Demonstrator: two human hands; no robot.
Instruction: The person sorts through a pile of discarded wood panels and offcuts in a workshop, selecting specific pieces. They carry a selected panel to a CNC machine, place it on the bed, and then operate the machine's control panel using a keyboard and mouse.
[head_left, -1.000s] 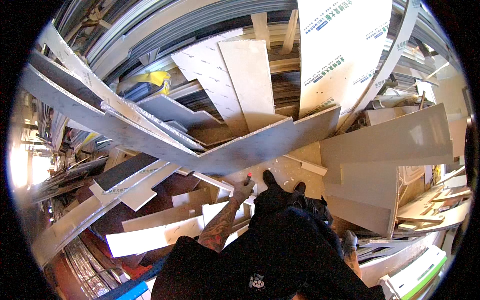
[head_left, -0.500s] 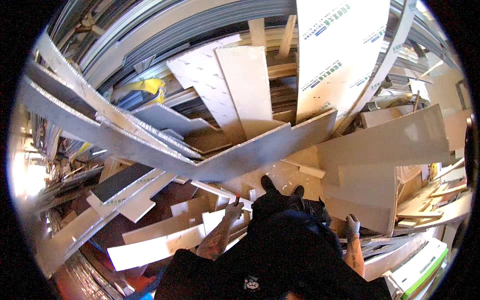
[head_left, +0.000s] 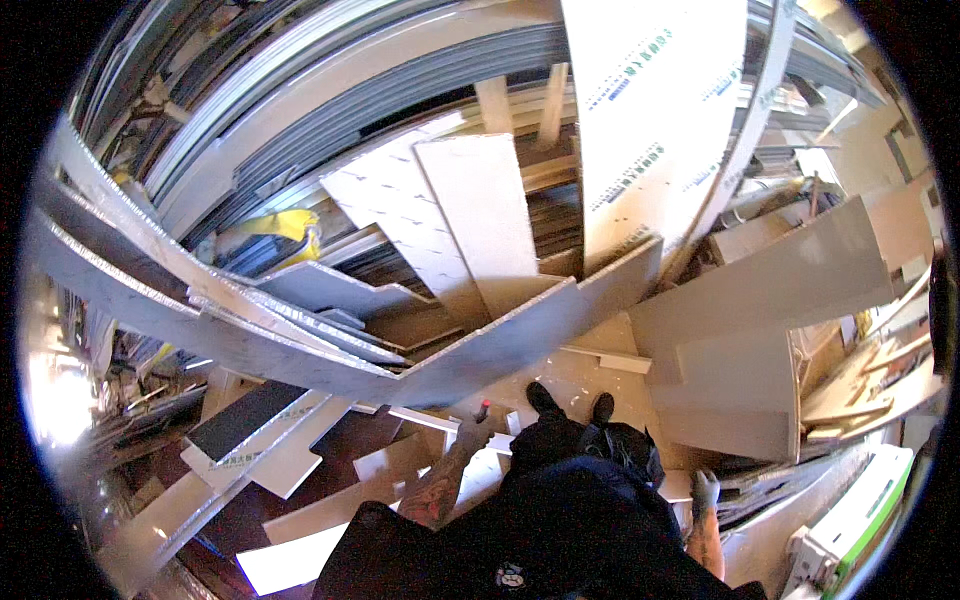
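Observation:
Over a small group of cut boards left of my legs, my left hand [head_left: 472, 434] is closed round a slim tool with a red tip [head_left: 485, 405]; its exact kind is too small to tell. A narrow white board strip [head_left: 425, 418] lies beside that hand. My right hand [head_left: 705, 487], which looks grey-gloved, hangs low at my right side with its fingers curled. Whether anything is in it is hidden. Nearest to it leans a large plain grey-beige board [head_left: 735, 400]. In front of me, long grey panels [head_left: 480, 335] stand on edge and meet at an angle.
White printed panels [head_left: 650, 130] and a pale plain board [head_left: 485, 215] lean against stacked sheets at the back. A yellow bag-like item [head_left: 285, 228] lies among them. Wooden offcuts [head_left: 860, 400] fill the right side. At lower right is a white-and-green box [head_left: 860, 515].
The whole view has shifted, so the panels and my feet sit lower in it. My left hand still grips the red-tipped tool, and my right hand stays low at my side.

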